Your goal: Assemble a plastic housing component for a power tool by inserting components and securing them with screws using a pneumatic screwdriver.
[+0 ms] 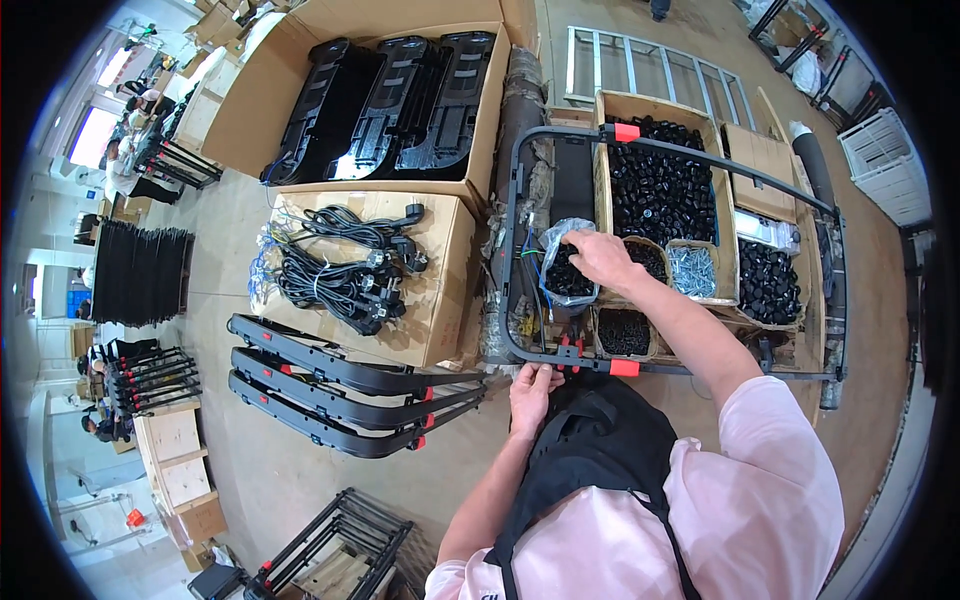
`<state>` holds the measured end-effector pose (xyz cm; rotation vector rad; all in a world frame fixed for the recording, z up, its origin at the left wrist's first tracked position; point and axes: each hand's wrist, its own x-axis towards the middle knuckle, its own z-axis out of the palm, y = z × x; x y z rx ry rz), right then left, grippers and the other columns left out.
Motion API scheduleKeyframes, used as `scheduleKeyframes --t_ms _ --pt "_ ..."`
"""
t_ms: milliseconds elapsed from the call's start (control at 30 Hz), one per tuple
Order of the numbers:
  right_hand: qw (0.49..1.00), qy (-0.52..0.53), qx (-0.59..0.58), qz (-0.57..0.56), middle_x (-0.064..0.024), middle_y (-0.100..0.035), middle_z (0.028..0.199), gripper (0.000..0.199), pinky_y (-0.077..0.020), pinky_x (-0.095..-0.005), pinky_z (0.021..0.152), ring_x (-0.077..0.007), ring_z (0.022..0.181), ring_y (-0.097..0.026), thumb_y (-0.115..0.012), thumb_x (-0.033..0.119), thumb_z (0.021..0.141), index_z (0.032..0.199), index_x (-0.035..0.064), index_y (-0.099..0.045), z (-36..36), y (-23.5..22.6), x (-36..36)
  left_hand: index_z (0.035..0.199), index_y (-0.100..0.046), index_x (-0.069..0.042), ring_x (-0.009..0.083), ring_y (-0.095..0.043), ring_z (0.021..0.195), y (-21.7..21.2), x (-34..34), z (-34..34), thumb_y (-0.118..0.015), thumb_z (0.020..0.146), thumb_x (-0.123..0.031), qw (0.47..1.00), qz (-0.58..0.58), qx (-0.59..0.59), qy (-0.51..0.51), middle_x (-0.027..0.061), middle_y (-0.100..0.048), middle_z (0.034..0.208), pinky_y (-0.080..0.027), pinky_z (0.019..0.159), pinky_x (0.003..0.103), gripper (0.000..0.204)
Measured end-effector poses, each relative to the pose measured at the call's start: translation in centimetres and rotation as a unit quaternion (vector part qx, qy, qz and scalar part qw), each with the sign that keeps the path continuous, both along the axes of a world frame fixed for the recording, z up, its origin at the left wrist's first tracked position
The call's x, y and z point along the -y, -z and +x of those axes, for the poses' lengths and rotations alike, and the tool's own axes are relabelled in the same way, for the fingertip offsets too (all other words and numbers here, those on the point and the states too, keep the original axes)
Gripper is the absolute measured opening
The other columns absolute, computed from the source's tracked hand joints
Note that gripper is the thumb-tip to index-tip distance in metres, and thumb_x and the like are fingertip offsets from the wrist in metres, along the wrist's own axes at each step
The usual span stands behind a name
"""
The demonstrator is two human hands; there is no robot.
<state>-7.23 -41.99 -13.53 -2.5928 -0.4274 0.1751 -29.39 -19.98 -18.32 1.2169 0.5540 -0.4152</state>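
A black rectangular tube frame (700,152) with red clips lies across the workbench in front of me. My left hand (533,397) is at the near left edge of this frame, thumb and fingers pressed together. What they pinch is too small to make out. Reaching over the frame, my right hand (603,258) dips its bent fingers into a clear plastic bag (569,288) of small black parts. Its fingertips are partly hidden, and any part in them does not show. Beside the bag stand a carton of silver screws (691,272) and a box of small black screws (624,332).
Larger black parts (665,190) fill a wooden box beyond. Left of the bench, bundled power cords (345,265) lie on a cardboard box (440,300), below a large carton of black plastic covers (400,105). Several curved black frames (330,390) are stacked nearby. Co-workers are far left.
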Motion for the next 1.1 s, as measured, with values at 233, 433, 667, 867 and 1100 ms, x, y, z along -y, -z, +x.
scheduleKeyframes --t_ms 233,433,667,867,1100 --pt "0.996 0.009 0.057 0.066 -0.0137 -0.069 0.103 0.02 -0.0564 -0.0491 0.087 -0.0371 0.097 -0.07 -0.07 0.018 0.093 0.111 0.009 -0.072 0.6 1.9 0.3 0.106 -0.068 -0.003 0.0152 -0.072 0.085 0.1 -0.4 0.2 -0.059 0.109 -0.02 1.0 0.0 0.002 0.015 0.0072 -0.074 0.095 -0.059 0.082 0.031 0.019" --pt "0.961 0.133 -0.126 0.207 -0.008 -0.07 0.101 0.023 -0.0567 -0.0365 0.073 -0.0223 0.079 -0.069 -0.067 0.02 0.099 0.116 0.0085 -0.076 1.3 1.0 1.4 0.106 -0.067 -0.004 0.0172 -0.073 0.085 0.4 -0.6 0.2 -0.058 0.11 -0.019 0.999 -0.025 0.008 0.017 0.0075 -0.074 0.096 -0.058 0.08 0.031 0.018" --pt "0.831 0.158 -0.332 0.418 -0.0076 -0.071 0.111 0.039 -0.0484 -0.0244 0.057 -0.0088 0.071 -0.063 -0.063 0.011 0.101 0.137 -0.0031 -0.057 -0.2 -0.9 2.7 0.107 -0.067 -0.005 0.0169 -0.072 0.084 0.7 -0.7 0.3 -0.059 0.109 -0.018 0.999 -0.046 -0.004 0.029 0.0069 -0.073 0.094 -0.057 0.077 0.029 0.016" --pt "0.812 0.01 -0.41 0.416 -0.0049 -0.074 0.097 0.037 -0.0473 -0.0213 0.063 -0.0069 0.075 -0.062 -0.063 0.003 0.091 0.128 0.0009 -0.064 -9.3 -6.7 -3.4 0.108 -0.067 -0.004 0.0161 -0.071 0.083 1.1 -1.1 0.3 -0.059 0.109 -0.018 0.996 -0.088 -0.008 -0.011 0.0067 -0.072 0.093 -0.057 0.075 0.029 0.016" --pt "0.93 -0.076 -0.256 0.253 -0.0155 -0.073 0.102 0.041 -0.0565 -0.0393 0.089 -0.0274 0.097 -0.073 -0.056 0.004 0.088 0.129 0.0044 -0.063 -17.4 -4.6 -10.5 0.105 -0.065 -0.007 0.0106 -0.065 0.087 2.3 -0.1 -0.7 -0.065 0.088 0.004 0.993 -0.084 0.056 -0.065 -0.0008 -0.068 0.102 -0.053 0.074 0.027 0.02"
